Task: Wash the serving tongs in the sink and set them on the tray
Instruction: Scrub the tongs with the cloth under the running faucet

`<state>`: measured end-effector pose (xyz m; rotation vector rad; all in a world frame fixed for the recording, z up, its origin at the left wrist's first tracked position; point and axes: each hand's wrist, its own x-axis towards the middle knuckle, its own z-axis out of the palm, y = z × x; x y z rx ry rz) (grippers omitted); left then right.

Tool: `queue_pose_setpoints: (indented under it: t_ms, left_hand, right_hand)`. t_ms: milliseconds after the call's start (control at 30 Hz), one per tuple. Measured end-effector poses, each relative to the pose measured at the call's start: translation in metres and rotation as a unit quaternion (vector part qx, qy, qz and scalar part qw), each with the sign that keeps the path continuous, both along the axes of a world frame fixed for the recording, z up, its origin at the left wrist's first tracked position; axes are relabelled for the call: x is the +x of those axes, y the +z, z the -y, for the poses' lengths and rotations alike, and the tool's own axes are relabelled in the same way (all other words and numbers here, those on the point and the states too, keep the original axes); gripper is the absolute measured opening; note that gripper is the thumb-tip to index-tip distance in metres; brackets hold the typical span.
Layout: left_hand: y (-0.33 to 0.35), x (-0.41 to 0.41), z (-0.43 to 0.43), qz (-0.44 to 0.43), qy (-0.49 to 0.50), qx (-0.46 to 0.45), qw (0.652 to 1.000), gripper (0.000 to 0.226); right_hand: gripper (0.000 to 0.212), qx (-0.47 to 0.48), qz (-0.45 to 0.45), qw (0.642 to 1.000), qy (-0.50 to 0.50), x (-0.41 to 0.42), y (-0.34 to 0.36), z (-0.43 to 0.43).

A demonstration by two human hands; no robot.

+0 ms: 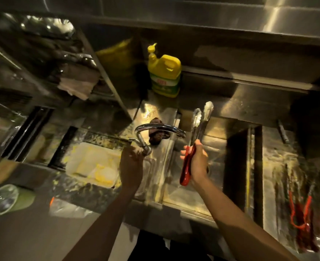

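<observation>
Red-handled serving tongs (199,127) are in the right hand (197,162), its fingers wrapped round the handle and the metal tips pointing to 12 o'clock above the sink (185,200). At 9 o'clock of them, the left hand (132,162) reaches the base of the faucet (161,128); the dim light hides whether its fingers grip it. No stream shows, so turning on the water looks like the step in hand. Open it gently, then tip the tongs tips-down under the flow so runoff leaves the handle. The yellow soap bottle (164,76) stands at 12 o'clock
</observation>
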<state>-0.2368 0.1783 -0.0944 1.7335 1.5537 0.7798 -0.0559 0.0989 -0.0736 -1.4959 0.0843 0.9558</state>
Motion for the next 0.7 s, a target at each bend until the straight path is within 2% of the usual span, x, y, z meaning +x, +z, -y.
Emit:
queue_pose_setpoints:
  t_ms: [67, 133, 200, 267, 400, 533, 633, 700]
  left_hand:
    - [-0.011, -0.008, -0.022, -0.058, 0.018, 0.020, 0.998, 0.045]
    - [-0.021, -0.009, -0.049, -0.092, 0.002, -0.022, 0.995, 0.046]
    - [-0.025, -0.005, -0.073, -0.073, -0.004, -0.047, 0.996, 0.027]
    - [-0.031, -0.003, -0.089, -0.048, -0.012, -0.004, 0.999, 0.017]
    - [-0.036, -0.001, -0.101, -0.021, -0.053, 0.048, 0.997, 0.022]
    - [-0.031, 0.010, -0.107, 0.024, -0.095, 0.086, 0.991, 0.023]
    - [-0.037, 0.010, -0.108, 0.035, -0.093, 0.039, 0.994, 0.018]
    - [-0.040, 0.009, -0.093, 0.029, -0.040, 0.026, 0.998, 0.018]
  right_hand:
    - [0.050, -0.004, 0.018, 1.000, 0.003, -0.002, -0.002, -0.005]
    - [0.049, -0.014, 0.048, 0.999, 0.008, -0.002, -0.006, -0.007]
    - [0.049, -0.017, 0.076, 0.997, 0.013, 0.001, -0.007, -0.010]
    - [0.051, -0.026, 0.087, 0.996, 0.012, 0.004, -0.010, -0.014]
    - [0.055, -0.040, 0.092, 0.995, 0.010, 0.008, -0.013, -0.020]
    - [0.047, -0.046, 0.111, 0.993, 0.015, 0.007, -0.012, -0.019]
    - [0.051, -0.058, 0.123, 0.990, 0.033, 0.006, -0.015, -0.012]
    - [0.056, -0.075, 0.122, 0.989, 0.046, 0.007, -0.017, -0.004]
